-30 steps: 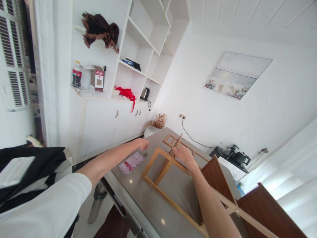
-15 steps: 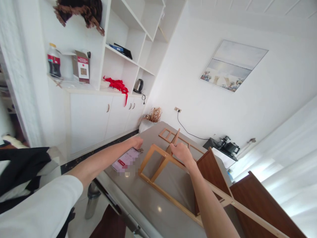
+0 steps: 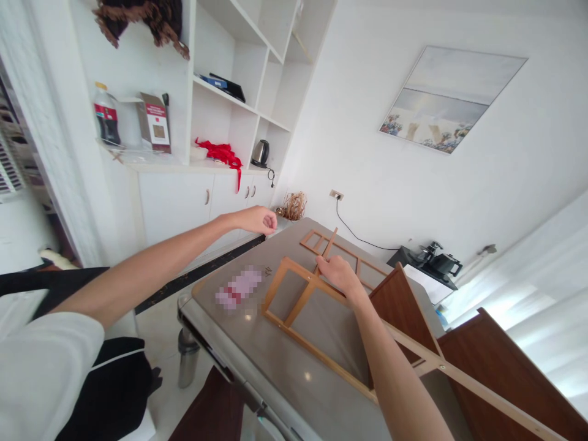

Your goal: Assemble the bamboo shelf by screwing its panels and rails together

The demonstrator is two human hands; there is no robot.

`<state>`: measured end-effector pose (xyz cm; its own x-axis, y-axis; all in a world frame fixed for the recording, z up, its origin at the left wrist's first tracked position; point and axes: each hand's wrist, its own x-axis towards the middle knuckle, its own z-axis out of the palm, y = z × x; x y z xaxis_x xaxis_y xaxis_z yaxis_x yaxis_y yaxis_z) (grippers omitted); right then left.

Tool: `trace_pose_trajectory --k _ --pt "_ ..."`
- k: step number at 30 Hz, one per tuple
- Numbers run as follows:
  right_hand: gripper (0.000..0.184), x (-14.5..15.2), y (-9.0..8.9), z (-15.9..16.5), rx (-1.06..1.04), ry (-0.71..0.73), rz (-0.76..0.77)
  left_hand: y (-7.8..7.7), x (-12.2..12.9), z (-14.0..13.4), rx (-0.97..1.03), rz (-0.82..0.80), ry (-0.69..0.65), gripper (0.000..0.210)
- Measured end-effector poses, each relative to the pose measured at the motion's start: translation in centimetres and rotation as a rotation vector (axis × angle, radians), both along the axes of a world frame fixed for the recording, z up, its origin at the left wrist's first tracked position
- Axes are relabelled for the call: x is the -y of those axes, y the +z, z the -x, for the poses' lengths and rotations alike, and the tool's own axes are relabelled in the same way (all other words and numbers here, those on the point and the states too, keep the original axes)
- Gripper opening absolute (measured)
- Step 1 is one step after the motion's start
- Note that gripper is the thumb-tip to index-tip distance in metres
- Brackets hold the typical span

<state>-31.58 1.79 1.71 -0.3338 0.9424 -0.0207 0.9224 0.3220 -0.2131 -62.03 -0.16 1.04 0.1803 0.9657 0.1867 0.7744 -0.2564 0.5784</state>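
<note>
My left hand [image 3: 260, 220] is raised above the far left edge of the table, fingers curled together. Whatever is pinched in it, if anything, is too small to make out. My right hand [image 3: 337, 274] grips a narrow wooden slat [image 3: 329, 242] that stands tilted against a light wooden frame [image 3: 298, 301]. The frame rests on the table, joined to dark brown panels [image 3: 399, 306] at the right. A few small metal pieces, apparently screws [image 3: 267, 271], lie beside a blurred-out phone [image 3: 239, 288] on the tabletop.
Another wooden frame piece [image 3: 313, 239] lies farther back on the grey table [image 3: 225, 334]. A black tea-maker set [image 3: 436, 260] stands at the back right. White shelves [image 3: 225, 116] with a kettle [image 3: 261, 153] rise on the left. A metal cylinder [image 3: 187, 361] stands below the table edge.
My left hand has lifted from beside the phone and the small metal pieces, upward over the table's far left edge. My right hand keeps its hold on the slat. The view has shifted slightly.
</note>
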Motion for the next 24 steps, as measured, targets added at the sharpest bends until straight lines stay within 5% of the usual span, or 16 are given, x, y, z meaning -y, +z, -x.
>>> trace_pose_trajectory --k 4,7,13,24 --pt "0.047 -0.7 0.0 0.8 -0.017 0.021 0.003 3.9 5.1 -4.1 0.044 -0.137 -0.148 0.022" --pt "0.046 -1.0 0.0 1.2 -0.039 0.032 -0.002 5.0 8.4 -7.5 -0.006 -0.161 -0.214 0.017" --pt "0.045 -0.7 -0.1 0.6 -0.050 0.027 -0.024 3.3 11.3 -11.2 0.009 -0.047 -0.300 0.016" --pt "0.045 -0.8 0.0 0.6 -0.032 0.029 -0.071 -0.1 11.5 -13.0 -0.014 -0.206 -0.285 0.020"
